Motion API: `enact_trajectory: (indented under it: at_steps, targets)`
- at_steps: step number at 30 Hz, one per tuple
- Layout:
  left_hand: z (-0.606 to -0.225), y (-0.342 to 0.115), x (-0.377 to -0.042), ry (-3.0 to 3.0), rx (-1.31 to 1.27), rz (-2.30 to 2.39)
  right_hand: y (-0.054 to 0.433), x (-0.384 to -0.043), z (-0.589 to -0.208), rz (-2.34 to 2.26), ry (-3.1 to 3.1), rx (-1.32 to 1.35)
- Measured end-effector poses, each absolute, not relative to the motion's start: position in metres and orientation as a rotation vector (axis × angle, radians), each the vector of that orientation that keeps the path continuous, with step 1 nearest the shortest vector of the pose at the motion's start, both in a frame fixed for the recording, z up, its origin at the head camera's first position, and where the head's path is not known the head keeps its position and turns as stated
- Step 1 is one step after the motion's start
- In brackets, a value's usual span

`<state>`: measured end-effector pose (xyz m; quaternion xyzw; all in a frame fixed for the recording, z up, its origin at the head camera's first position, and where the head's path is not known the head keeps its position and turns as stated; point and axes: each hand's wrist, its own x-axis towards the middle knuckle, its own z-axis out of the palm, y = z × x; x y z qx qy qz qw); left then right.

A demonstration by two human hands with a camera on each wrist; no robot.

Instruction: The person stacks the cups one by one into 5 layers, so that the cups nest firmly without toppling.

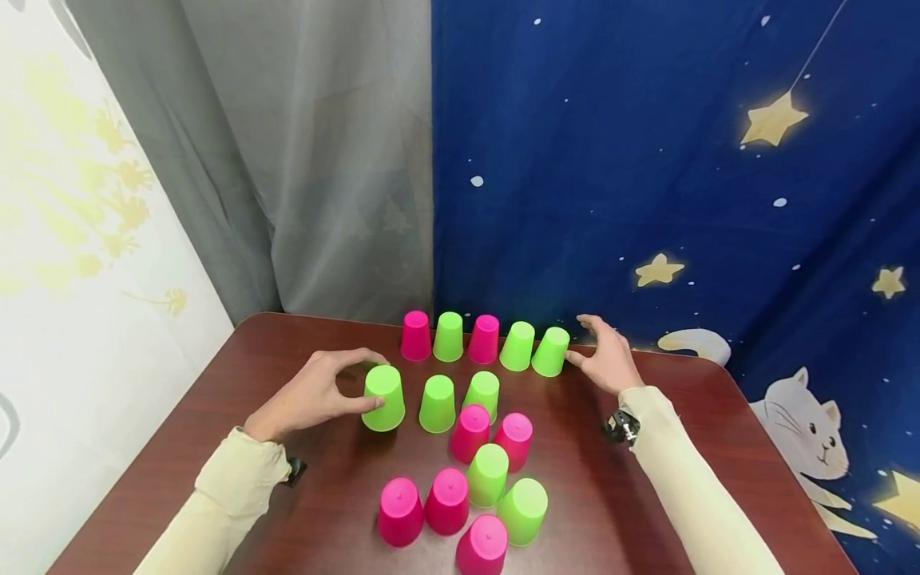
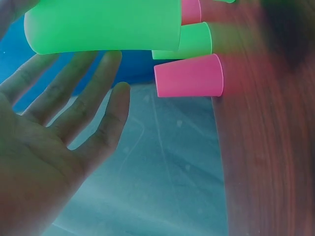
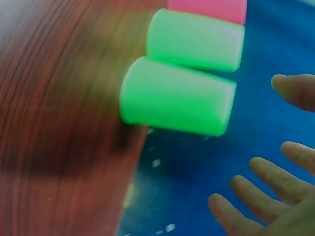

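My left hand (image 1: 327, 391) holds an upside-down green cup (image 1: 383, 398) between thumb and fingers. In the left wrist view that green cup (image 2: 103, 24) fills the top, its rim seemingly raised off the table. At the right end of the back row stands another upside-down green cup (image 1: 550, 351). Beside it is my right hand (image 1: 607, 359), thumb and fingers spread. The right wrist view shows these fingers (image 3: 266, 199) apart from the nearest green cup (image 3: 177, 98). To the right of the held cup stands a green cup (image 1: 437, 404), with one more green cup (image 1: 483, 393) beyond it.
A back row of pink and green cups begins with a pink cup (image 1: 415, 336) near the table's far edge. Nearer me, several pink and green cups stand in a loose cluster, including a pink cup (image 1: 400, 512). Behind the brown table (image 1: 323, 487) hang grey and blue curtains (image 1: 647, 160).
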<state>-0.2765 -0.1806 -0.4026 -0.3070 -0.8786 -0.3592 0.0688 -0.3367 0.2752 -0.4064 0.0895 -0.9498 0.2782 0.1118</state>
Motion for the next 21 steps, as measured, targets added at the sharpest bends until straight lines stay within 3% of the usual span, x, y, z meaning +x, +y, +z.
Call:
enact_trajectory:
  at_steps: [8, 21]
  targets:
    - [-0.389, -0.174, -0.303, -2.709, -0.944, -1.004, 0.248, -0.299, -0.397, 0.807, -2.706, 0.535]
    - [-0.38, -0.164, -0.327, -2.705, -0.852, -1.095, 0.229, -0.25, -0.415, 1.014, -2.791, 0.806]
